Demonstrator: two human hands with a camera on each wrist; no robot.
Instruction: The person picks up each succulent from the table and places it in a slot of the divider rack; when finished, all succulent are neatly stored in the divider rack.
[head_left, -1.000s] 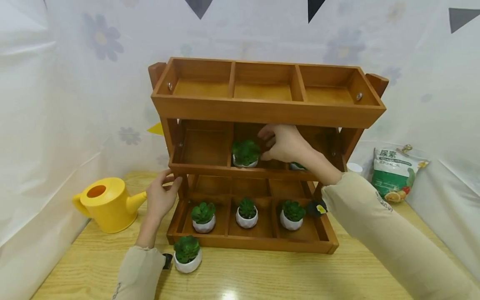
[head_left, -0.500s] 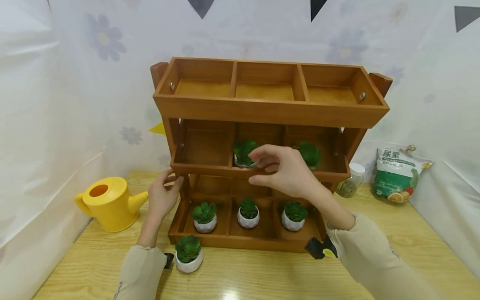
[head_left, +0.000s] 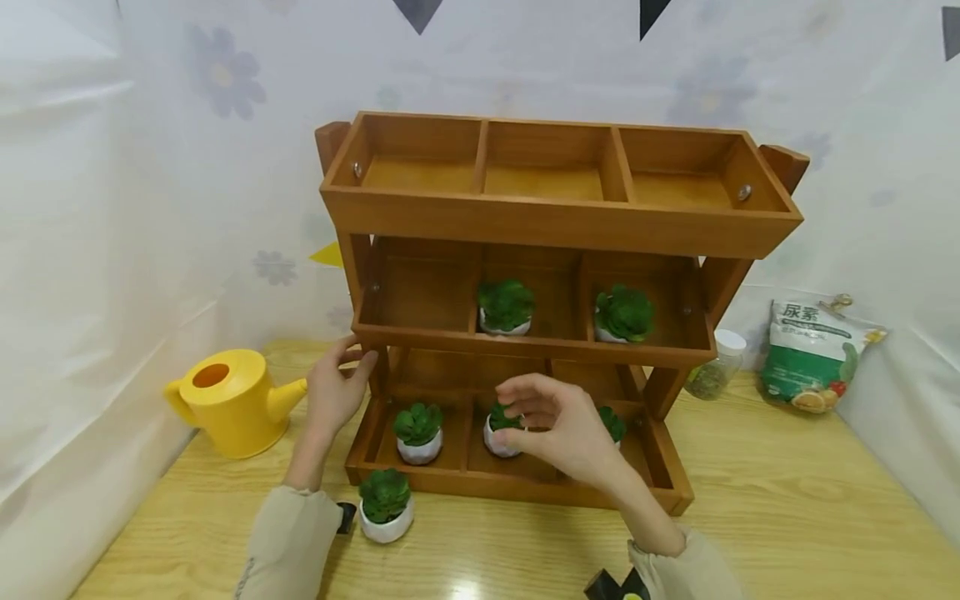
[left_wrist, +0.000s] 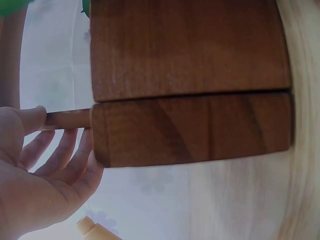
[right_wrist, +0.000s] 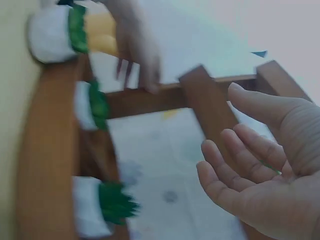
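A three-tier wooden plant stand (head_left: 558,218) faces me. My left hand (head_left: 335,390) holds its left upright, with thumb and fingers on either side of the wooden post (left_wrist: 70,119) in the left wrist view. My right hand (head_left: 564,429) hovers before the bottom tier, fingers loosely bent and nothing in them. Two potted succulents sit in the middle tier, one in the centre compartment (head_left: 506,304) and one in the right (head_left: 624,312). The bottom tier bears a left succulent (head_left: 418,429), a centre one partly behind my fingers, and a right one (head_left: 612,423) mostly hidden by my hand.
Another potted succulent (head_left: 386,504) stands on the table before the stand's left corner, near my left sleeve. A yellow watering can (head_left: 236,404) is at left. Behind the stand's right side are a lidded jar (head_left: 716,367) and a green-and-white bag (head_left: 813,354).
My right hand has come out of the middle tier and moved down in front of the bottom tier, uncovering the right succulent above. The left hand stays on the upright.
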